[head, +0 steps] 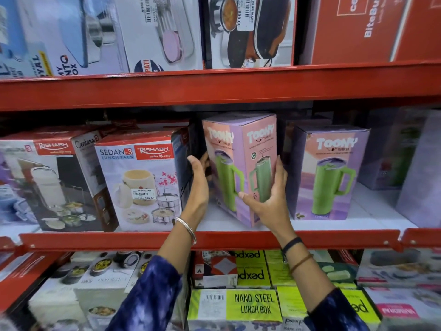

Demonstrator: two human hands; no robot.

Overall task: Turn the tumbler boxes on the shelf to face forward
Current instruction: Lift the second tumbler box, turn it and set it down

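We've got the box (241,168) cornerwise near the shelf's front edge (214,237), left hand (199,185) and right hand (267,199) clasping opposite sides with spread fingers, and it looks light, stiff cardboard, best gripped low on its flat faces.

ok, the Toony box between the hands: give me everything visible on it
The held Toony box is a tall cardboard carton in pink and lilac, closed flaps on top, printed with a green handled tumbler on both visible faces. It stands on the white shelf board, turned corner-forward, so two faces show, and looks slightly tilted. The left hand cups its left side; the right hand presses its right face, thumb near the front corner. A forward-facing Toony box stands apart to its right.
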